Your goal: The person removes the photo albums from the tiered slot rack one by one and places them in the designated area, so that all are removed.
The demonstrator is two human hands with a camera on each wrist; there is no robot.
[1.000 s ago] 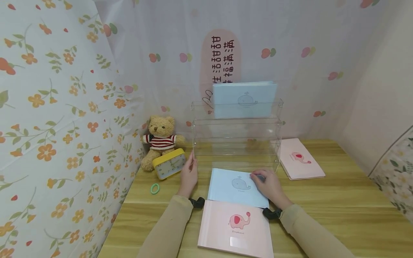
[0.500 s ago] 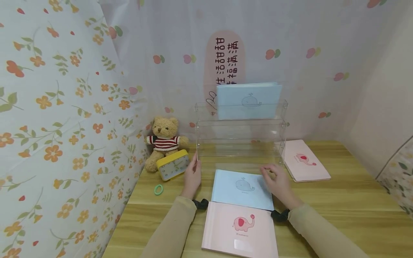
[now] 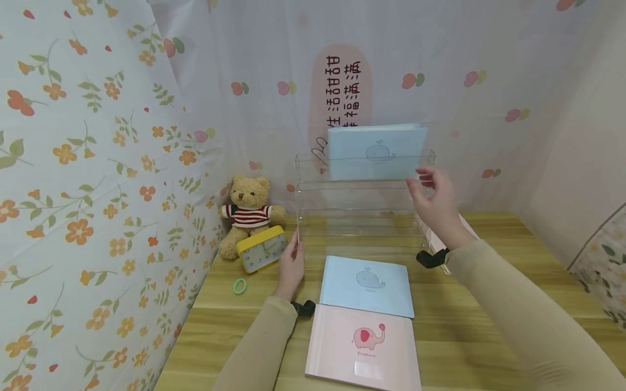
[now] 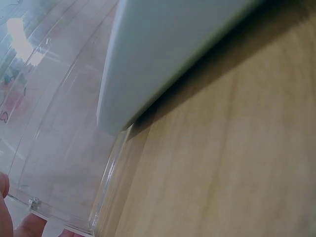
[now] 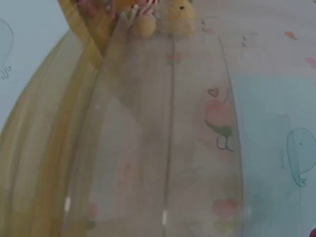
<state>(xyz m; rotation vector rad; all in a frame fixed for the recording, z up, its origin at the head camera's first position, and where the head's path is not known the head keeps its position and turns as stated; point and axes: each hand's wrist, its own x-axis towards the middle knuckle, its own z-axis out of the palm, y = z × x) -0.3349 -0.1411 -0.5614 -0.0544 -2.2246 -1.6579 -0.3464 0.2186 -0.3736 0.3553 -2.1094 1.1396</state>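
Observation:
A clear tiered acrylic rack (image 3: 364, 222) stands on the wooden table, with a blue whale-cover book (image 3: 352, 155) upright in its top tier. My left hand (image 3: 291, 269) grips the rack's lower left side; in the left wrist view fingertips (image 4: 30, 226) show at its edge. My right hand (image 3: 435, 203) is raised in front of the rack's upper right end, fingers loosely bent, with nothing in them. It is just below the upright book's right corner. Before the rack lie another blue whale book (image 3: 342, 282) and, nearer me, a pink elephant book (image 3: 337, 347).
Left of the rack sit a teddy bear (image 3: 249, 195), a yellow alarm clock (image 3: 262, 250) and a green ring (image 3: 239, 287). Another pink book (image 3: 467, 224) lies on the right, mostly hidden by my right arm. Patterned curtains enclose the table's back and left.
My right hand has left the lying blue book and risen to the rack's upper right end. The left hand keeps its place on the rack. The books have not moved.

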